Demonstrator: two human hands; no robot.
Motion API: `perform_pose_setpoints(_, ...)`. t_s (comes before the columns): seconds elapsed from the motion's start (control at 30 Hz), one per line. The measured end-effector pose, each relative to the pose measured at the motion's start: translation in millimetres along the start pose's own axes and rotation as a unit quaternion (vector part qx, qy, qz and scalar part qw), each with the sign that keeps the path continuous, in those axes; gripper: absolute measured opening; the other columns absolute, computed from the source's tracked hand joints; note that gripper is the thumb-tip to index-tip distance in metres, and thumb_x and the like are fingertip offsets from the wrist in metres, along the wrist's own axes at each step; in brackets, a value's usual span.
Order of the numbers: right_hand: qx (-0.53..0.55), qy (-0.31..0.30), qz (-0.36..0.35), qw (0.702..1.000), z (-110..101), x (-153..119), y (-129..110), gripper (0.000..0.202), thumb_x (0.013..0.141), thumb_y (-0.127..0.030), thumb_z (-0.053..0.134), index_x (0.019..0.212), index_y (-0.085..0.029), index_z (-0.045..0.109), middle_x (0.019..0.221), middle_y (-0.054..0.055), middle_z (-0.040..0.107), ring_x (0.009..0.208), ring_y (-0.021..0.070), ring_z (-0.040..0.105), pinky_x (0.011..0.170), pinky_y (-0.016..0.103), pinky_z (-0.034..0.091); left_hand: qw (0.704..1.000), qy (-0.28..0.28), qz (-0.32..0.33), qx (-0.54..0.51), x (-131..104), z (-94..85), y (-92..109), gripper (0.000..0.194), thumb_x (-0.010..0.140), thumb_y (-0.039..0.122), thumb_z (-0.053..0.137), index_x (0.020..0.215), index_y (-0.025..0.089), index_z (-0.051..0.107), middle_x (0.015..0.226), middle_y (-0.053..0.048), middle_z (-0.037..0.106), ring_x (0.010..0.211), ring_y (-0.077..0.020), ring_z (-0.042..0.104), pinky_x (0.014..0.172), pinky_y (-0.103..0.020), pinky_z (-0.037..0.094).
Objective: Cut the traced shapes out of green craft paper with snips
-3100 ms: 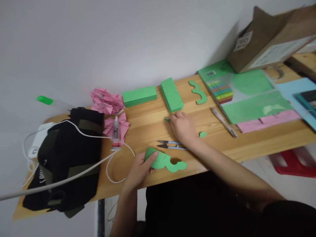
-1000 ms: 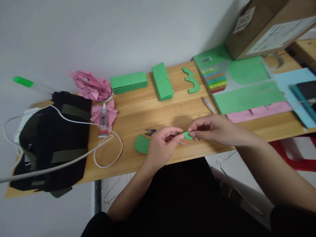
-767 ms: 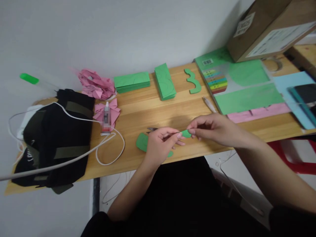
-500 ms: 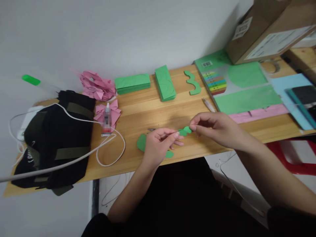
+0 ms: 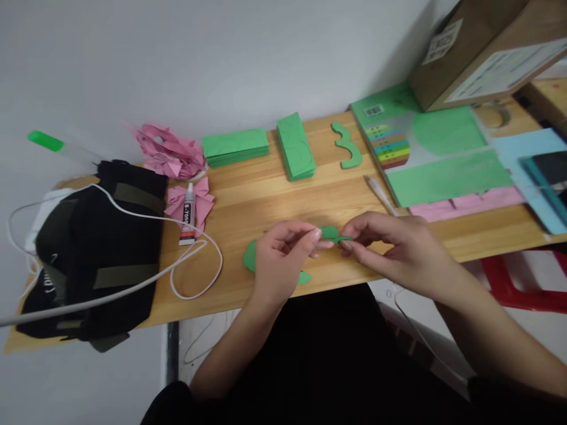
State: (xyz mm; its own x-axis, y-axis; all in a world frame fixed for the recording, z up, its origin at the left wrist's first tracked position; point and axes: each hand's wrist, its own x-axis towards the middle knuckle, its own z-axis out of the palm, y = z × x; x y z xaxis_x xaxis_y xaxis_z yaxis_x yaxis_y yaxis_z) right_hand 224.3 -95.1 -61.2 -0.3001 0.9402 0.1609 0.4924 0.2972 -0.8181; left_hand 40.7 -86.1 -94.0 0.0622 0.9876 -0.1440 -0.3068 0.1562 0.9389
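Between my two hands is a small green paper cutout (image 5: 328,232) with a curved edge. My left hand (image 5: 286,254) pinches its left end between thumb and fingertips. At its right end, the thumb and fingers of my right hand (image 5: 383,245) are closed on the paper. Under and beside my left hand lie more green paper pieces (image 5: 250,256) on the table, partly covered by the hand. Beyond the hands sit a stack of green paper strips (image 5: 236,144), a second green stack (image 5: 296,147) with drawn curves, and a wavy green cutout (image 5: 348,146).
A glue tube (image 5: 188,213) rests on pink paper scraps (image 5: 204,198), near a white cable (image 5: 219,260) and a black bag (image 5: 95,248). A pen (image 5: 380,193) lies by a pack of green paper (image 5: 447,177). A cardboard box (image 5: 478,65) stands at the back right.
The green cutout has turned between my fingers and shows more edge-on at the right. My right hand has moved slightly down, and the whole view has shifted a little.
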Motion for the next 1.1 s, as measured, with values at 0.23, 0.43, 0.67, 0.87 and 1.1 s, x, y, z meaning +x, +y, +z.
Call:
perform_pose_setpoints(0.23,0.024,-0.008,-0.005,1.000,0.1,1.1,2.1,0.004,0.086,-0.017,0.067,0.083,-0.019,0.064,0.071,-0.001,0.073,0.060,0.0112,0.069,0.057,0.019,0.054,0.998,-0.009,-0.005,-0.066,4.8,2.2,-3.1,0.017,0.069,0.031,0.087,0.072,0.022,0.075,0.066,0.003,0.075,0.060,-0.0080,0.071,0.057,-0.015,0.054)
perform_pose_setpoints(0.43,0.035,0.014,-0.004,0.999,3.1,-0.6,5.2,0.006,0.084,-0.017,0.069,0.085,-0.020,0.064,0.075,0.000,0.072,0.060,0.0118,0.067,0.057,0.021,0.055,0.998,0.011,-0.031,-0.055,0.8,5.0,-5.3,0.020,0.066,0.036,0.088,0.072,0.022,0.074,0.068,0.003,0.073,0.061,-0.0087,0.067,0.055,-0.019,0.057)
perform_pose_setpoints(0.67,0.067,0.015,0.035,0.997,7.1,0.2,6.0,0.007,0.082,-0.020,0.069,0.083,-0.022,0.063,0.071,-0.001,0.070,0.059,0.0140,0.066,0.055,0.024,0.056,0.998,0.036,-0.034,-0.024,0.8,6.5,-7.6,0.020,0.066,0.035,0.087,0.072,0.022,0.072,0.069,0.002,0.074,0.063,-0.0115,0.068,0.057,-0.023,0.056)
perform_pose_setpoints(0.87,0.104,0.033,0.058,0.992,11.7,0.4,8.1,0.010,0.081,-0.022,0.073,0.083,-0.021,0.063,0.068,-0.001,0.069,0.059,0.0140,0.067,0.055,0.024,0.056,0.997,0.031,-0.048,-0.046,0.2,7.2,-9.1,0.017,0.065,0.030,0.088,0.071,0.022,0.075,0.070,0.002,0.075,0.061,-0.0084,0.067,0.062,-0.022,0.056)
perform_pose_setpoints(1.1,0.180,0.062,0.079,0.978,16.5,-2.4,9.7,0.017,0.078,-0.023,0.081,0.084,-0.022,0.065,0.070,-0.001,0.071,0.061,0.0139,0.070,0.057,0.023,0.058,0.993,0.055,-0.071,-0.082,0.6,9.6,-7.9,0.018,0.061,0.028,0.090,0.069,0.022,0.075,0.067,0.003,0.074,0.063,-0.0075,0.067,0.065,-0.021,0.056)
